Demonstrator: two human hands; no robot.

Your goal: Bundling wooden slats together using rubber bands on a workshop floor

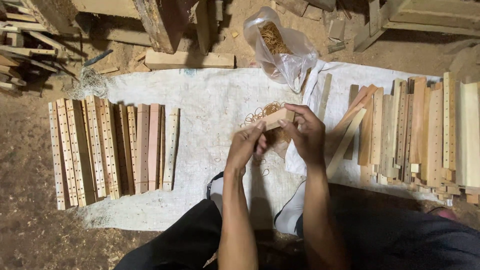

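Forearms run up from the bottom edge over our dark trousers (190,240) and white socks (292,212). Left hand (245,145) and right hand (307,132) meet mid-frame, both clenched on one short wooden block (277,118). Left fingertips pinch its near end, right fingers wrap the far end. Block is tilted, held above the white sack cloth (210,110) spread on the dirt floor (30,150).

Just behind the block: loose pile of tan rubber bands (262,111) on the cloth, a few strays nearer our feet. Beyond that, a clear plastic bag (282,47) with more bands inside, standing at the cloth's far edge.

Left of the hands, well apart: a neat row of drilled wooden slats (110,147), laid side by side, holes along their length. Right side: a bigger, rougher stack of slats (420,132), some drilled, a few lying slanted toward the right hand.

Far edge: lumber offcuts (190,60) and heavier timber on the dirt. Can't tell whether a band is on the block.
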